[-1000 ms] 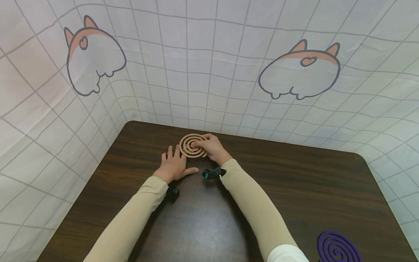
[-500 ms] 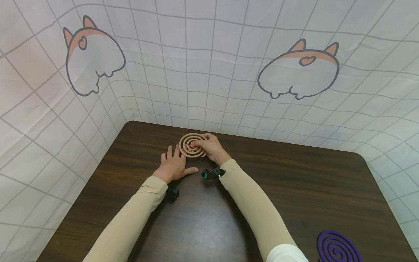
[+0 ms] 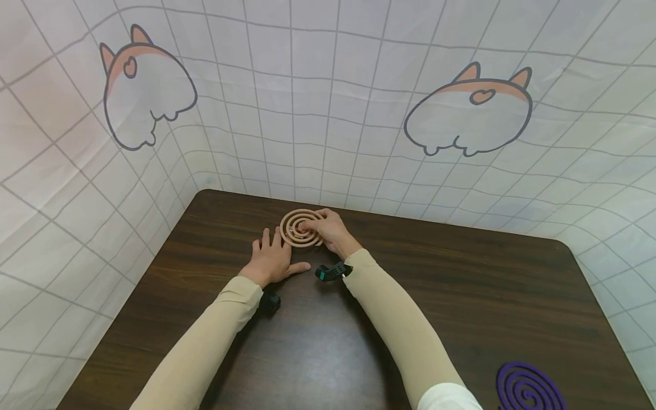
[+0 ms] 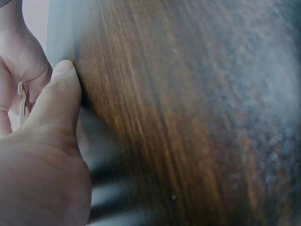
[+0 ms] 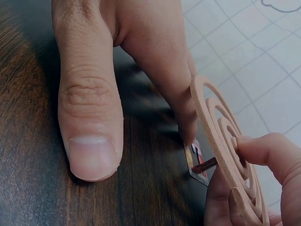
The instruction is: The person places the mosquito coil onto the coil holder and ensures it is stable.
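Note:
A tan mosquito coil (image 5: 211, 122) stands tilted on edge in the right wrist view. My right hand (image 3: 335, 232) pinches it close to its centre, thumb on one face and fingers behind. Beneath the coil lies a small flat metal stand (image 5: 205, 165) with a raised tab pointing at the coil's middle. My left hand (image 3: 269, 261) rests palm-down on the table with fingers spread, a fingertip at the stand's edge. The left wrist view shows the left thumb (image 4: 59, 99) and, behind it, part of the right hand with a sliver of coil.
A purple spiral coil (image 3: 529, 393) lies at the front right of the dark wooden table (image 3: 461, 296). White checked cloth (image 3: 318, 114) with cartoon animal prints hangs along the back and sides. Each wrist wears a black camera band (image 3: 333, 271).

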A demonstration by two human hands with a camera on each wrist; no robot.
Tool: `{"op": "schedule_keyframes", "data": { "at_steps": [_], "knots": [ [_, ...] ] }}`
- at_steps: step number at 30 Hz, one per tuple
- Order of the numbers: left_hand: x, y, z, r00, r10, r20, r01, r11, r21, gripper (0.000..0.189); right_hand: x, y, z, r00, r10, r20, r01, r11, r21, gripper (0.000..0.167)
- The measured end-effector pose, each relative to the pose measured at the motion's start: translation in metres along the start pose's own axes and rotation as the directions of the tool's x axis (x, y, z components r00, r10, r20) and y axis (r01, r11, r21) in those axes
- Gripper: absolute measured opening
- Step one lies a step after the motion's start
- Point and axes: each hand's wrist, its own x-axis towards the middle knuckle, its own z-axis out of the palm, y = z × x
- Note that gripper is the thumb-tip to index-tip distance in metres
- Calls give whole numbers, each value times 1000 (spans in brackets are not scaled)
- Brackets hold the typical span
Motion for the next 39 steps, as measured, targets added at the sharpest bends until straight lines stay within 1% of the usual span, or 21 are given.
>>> {"op": "schedule_keyframes", "data": {
  "at_steps": [5, 22, 30, 34, 39],
  "knots": [
    [-1, 0, -1, 1000, -2, -1, 2, 1000, -3, 103, -1, 0, 0, 1000, -3, -1, 3, 1000, -23, 62],
    [-1, 0, 0, 1000, 3, -13, -3, 1000, -2, 103, 1, 0, -1, 1000, -18, -7, 17, 999, -37, 60],
    [-1, 1, 0, 1000, 2, -13, -2, 1000, 3, 101, 1, 0, -2, 1000, -26, -17, 24, 996, -90, 64],
    [0, 0, 1, 1000, 4, -10, -4, 1000, 5, 101, 4, 2, -3, 1000, -28, -13, 26, 997, -77, 63],
    [1, 0, 2, 1000, -3, -6, 3, 1000, -21, 104, 6, 2, -2, 999, -34, -5, 34, 997, -69, 60]
  ]
}}
